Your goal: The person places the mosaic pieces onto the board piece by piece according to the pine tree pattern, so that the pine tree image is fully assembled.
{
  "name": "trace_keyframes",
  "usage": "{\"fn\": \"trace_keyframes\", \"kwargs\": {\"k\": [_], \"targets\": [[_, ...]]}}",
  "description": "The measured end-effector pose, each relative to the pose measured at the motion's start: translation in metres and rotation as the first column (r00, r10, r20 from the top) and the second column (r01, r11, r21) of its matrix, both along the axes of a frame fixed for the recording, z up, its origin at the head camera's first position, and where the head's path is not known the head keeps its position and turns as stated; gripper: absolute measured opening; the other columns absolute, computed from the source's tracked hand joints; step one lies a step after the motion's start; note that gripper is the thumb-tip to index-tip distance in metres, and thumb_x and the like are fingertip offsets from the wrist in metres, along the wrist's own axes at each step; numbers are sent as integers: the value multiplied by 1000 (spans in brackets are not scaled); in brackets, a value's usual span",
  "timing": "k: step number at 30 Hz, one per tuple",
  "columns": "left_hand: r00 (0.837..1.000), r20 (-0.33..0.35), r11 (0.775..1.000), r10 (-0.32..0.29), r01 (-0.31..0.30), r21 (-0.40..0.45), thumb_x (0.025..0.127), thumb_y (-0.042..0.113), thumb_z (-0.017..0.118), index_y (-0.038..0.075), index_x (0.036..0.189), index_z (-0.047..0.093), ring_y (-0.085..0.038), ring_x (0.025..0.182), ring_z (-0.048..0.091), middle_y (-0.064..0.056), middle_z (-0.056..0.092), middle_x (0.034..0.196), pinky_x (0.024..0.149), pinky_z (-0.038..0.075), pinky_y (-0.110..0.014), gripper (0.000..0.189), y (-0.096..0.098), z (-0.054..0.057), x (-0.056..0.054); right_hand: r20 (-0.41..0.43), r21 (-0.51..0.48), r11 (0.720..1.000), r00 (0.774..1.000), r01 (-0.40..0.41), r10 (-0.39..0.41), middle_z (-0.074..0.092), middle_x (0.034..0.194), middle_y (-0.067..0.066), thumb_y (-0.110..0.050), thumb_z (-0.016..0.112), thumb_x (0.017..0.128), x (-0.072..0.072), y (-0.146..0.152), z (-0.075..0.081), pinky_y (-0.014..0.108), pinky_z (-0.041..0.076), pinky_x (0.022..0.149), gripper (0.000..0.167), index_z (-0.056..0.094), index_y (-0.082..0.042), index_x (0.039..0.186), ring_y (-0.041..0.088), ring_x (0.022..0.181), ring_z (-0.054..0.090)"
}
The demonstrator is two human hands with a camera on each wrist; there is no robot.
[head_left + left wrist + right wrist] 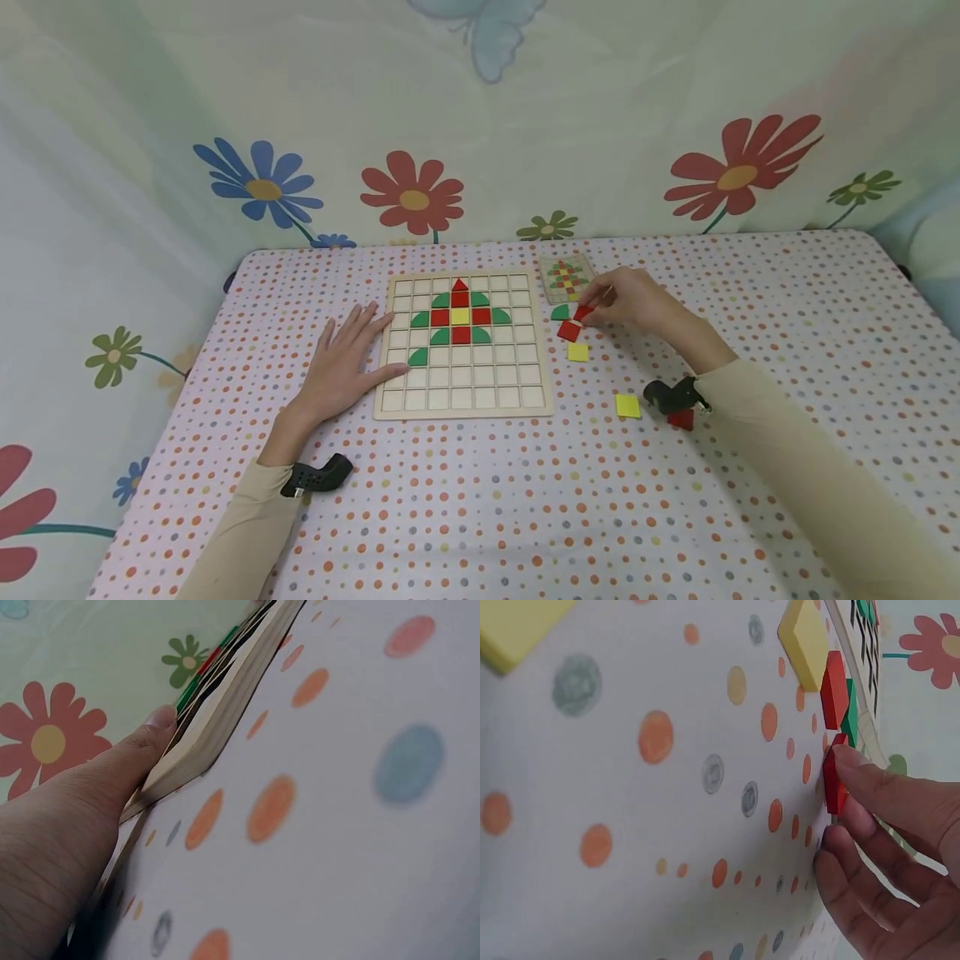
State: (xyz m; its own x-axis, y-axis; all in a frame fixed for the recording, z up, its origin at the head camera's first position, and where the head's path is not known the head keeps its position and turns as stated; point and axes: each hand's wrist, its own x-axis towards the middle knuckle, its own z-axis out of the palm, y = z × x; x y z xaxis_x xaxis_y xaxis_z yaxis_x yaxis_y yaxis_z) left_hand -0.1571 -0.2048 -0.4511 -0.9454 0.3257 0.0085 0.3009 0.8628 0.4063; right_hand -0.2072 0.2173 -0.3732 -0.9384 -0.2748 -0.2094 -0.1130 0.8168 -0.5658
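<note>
My left hand [341,367] lies spread at the left side of a wooden grid board [510,400], its thumb over the rim near a green quarter-round tile [418,357]. Red, green and yellow tiles fill several cells in a tree-like pattern. To the right of the board, my right hand [630,300] pinches a red tile [832,784] between thumb and fingertips, low over the cloth. Beside it lie a red square tile [569,331], a green quarter-round tile [560,312] and a yellow square tile [578,352]. Fingers partly cover the held tile, so its full outline is hidden.
A small pattern card [551,287] lies beyond the loose tiles, partly behind my right hand. Nearer me are another yellow tile [627,406] and a red tile [681,419] under the right wrist camera. Dotted cloth covers the table; a flowered curtain [600,108] hangs behind.
</note>
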Motion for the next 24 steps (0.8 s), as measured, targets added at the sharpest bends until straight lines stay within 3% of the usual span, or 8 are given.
{"fn": "trace_keyframes", "kwargs": {"k": [11, 18, 24], "targets": [[1000, -1, 1000, 2, -2, 7, 93, 58, 70, 17, 166, 32, -30, 162, 4, -11, 16, 175, 128, -5, -57, 92, -1, 0, 0, 27, 34, 999, 1000, -12, 11, 69, 93, 16, 0, 81, 89, -3, -8, 6, 37, 51, 77, 24, 71, 8, 110, 28, 86, 60], [1000, 16, 1000, 14, -15, 15, 93, 58, 70, 17, 166, 33, -30, 162, 3, -11, 17, 175, 129, -6, -55, 92, 0, 2, 1, -62, 0, 1000, 998, -8, 8, 68, 93, 17, 2, 85, 85, 4, -12, 3, 40, 50, 76, 22, 66, 2, 97, 30, 86, 60], [1000, 14, 1000, 8, -8, 9, 93, 59, 69, 17, 166, 31, -30, 162, 3, -11, 17, 175, 129, -5, -55, 92, -1, 3, 0, -168, -11, 999, 985, -36, 33, 69, 88, 14, 5, 81, 88, 15, -25, 6, 37, 51, 72, 16, 65, 0, 90, 28, 82, 60]]}}
